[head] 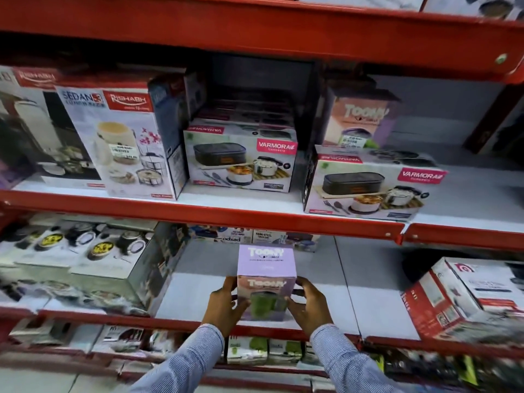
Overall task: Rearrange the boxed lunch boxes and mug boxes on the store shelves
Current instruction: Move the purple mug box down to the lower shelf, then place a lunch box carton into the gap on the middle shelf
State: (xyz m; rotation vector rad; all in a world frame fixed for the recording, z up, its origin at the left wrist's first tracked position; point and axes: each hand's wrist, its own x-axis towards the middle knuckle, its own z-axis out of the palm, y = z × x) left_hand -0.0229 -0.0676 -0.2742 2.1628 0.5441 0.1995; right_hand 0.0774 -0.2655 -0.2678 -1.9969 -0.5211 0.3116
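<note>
Boxed lunch boxes and mug boxes fill the red metal store shelves [255,217], and the biggest cartons sit on the middle level: a tall white Rishabh lunch-box carton [119,143] at the left, then two flat white Varmora lunch-box cartons, one at the centre [241,160] and one to its right [368,185], the right one carrying a lilac Toony mug box [360,120] on top. On the level below, near the front edge and in a bare stretch of white board, stands a second small lilac cardboard Toony mug box with a green mug pictured on its front [266,282]. The left hand [226,304] and the right hand [307,303] each press a side of it, so the grip is closed on this box from both sides. It looks to be either set down or lifted; I cannot tell which. To do this step well, keep the box upright, its printed face square to the aisle, and let both palms share the load evenly.
</note>
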